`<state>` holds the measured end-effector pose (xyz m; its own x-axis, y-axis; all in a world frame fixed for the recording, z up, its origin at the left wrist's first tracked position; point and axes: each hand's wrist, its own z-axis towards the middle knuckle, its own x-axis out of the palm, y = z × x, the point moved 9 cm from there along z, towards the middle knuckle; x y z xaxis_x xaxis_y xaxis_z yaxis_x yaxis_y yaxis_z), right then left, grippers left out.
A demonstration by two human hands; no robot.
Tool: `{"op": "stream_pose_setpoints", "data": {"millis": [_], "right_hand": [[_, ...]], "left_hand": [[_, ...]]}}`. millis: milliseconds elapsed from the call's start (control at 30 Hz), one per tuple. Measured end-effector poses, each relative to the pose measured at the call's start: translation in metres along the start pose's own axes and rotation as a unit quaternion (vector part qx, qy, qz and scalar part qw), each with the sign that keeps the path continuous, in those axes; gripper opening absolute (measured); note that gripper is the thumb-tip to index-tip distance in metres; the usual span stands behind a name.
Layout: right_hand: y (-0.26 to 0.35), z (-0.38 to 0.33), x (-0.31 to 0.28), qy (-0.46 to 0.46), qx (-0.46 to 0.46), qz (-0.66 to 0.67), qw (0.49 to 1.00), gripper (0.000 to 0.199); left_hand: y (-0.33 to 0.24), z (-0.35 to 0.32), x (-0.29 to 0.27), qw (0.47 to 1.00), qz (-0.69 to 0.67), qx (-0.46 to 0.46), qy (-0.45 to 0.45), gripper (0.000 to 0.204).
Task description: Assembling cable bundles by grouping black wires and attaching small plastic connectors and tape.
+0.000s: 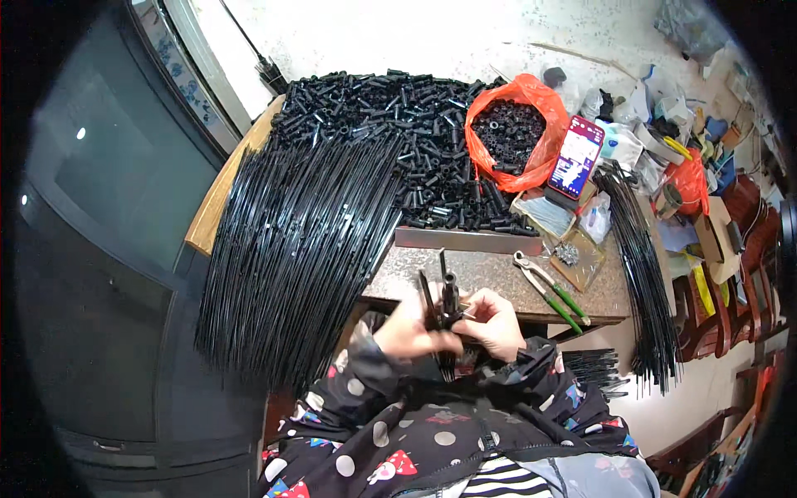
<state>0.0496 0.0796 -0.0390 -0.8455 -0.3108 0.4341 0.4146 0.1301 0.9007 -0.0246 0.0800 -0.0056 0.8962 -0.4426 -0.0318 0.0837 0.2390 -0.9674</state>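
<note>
In front of my chest, at the table's near edge, my two hands meet around a black tube-shaped part (451,292) with a hollow end facing up. My left hand (407,328), partly blurred, is closed around this part and a thin black rod (426,292) beside it. From the other side, my right hand (496,325) is closed with thumb and fingers pinched at the tube's lower end. A small light-coloured thin piece (469,314) shows near those fingertips; its kind is too small to tell. More dark rods hang below, mostly hidden by my hands.
A wide bundle of black rods (290,249) covers the left, beside heaped black tube parts (365,108) behind a metal strip (465,241). An orange bag (544,153) holds small black rings. Rightward are a phone (577,158), green-handled pincers (552,290), metal bits (566,253) and another rod bundle (639,266).
</note>
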Motion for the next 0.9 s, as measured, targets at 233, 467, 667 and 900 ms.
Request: {"op": "stream_pose_setpoints", "data": {"millis": [233, 467, 667, 900], "right_hand": [[0.007, -0.006, -0.006, -0.107, -0.065, -0.099, 0.987, 0.024], [0.027, -0.021, -0.001, -0.124, -0.219, -0.255, 0.933, 0.019], [0.014, -0.003, -0.013, -0.12, -0.075, -0.126, 0.982, 0.041], [0.045, -0.011, 0.006, -0.035, -0.222, -0.391, 0.893, 0.023]], "left_hand": [[0.007, -0.01, -0.002, 0.97, 0.214, 0.066, -0.091, 0.024], [0.011, -0.001, 0.007, 0.997, 0.064, -0.013, -0.042, 0.017], [0.027, -0.004, 0.006, 0.992, -0.053, -0.013, -0.116, 0.012], [0.022, -0.009, 0.005, 0.989, -0.074, 0.004, -0.127, 0.017]]}}
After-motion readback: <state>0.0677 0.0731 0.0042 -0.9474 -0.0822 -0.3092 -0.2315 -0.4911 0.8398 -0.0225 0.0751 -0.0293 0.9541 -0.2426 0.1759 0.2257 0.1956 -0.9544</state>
